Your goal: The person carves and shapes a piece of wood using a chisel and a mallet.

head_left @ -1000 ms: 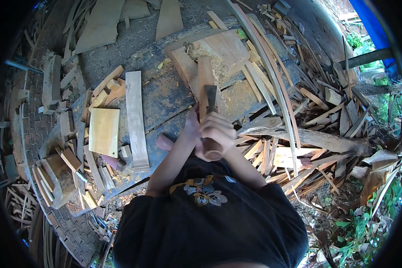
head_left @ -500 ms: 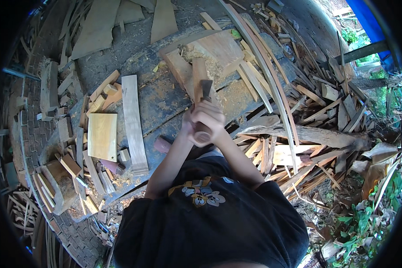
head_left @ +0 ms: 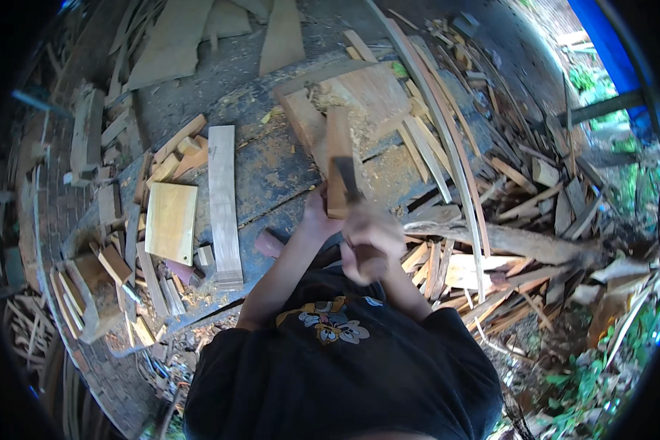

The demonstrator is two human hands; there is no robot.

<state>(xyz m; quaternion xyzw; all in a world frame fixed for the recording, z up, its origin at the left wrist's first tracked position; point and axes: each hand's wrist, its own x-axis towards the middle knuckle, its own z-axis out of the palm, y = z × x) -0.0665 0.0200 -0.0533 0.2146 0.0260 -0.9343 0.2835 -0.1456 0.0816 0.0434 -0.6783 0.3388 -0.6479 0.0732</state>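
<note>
A narrow brown wood block stands tilted against a thick wooden slab that has chips on it. My left hand is closed on the near end of this block, at its left side. In my right hand is a chopping tool with a dark metal blade and a thick round wooden handle. Motion blurs that hand and the tool, and its exact kind is unclear. The blade is over or beside the block's right side; whether they touch I cannot tell.
Left of my hands lie a long grey board and a pale yellow rectangular board. Several offcuts are scattered about them. Long curved strips arch along the right side, beside a heap of scrap wood.
My right hand, with the tool, has moved right and toward me, away from my left hand. More of the block's near end now shows. The whole view has shifted slightly.
</note>
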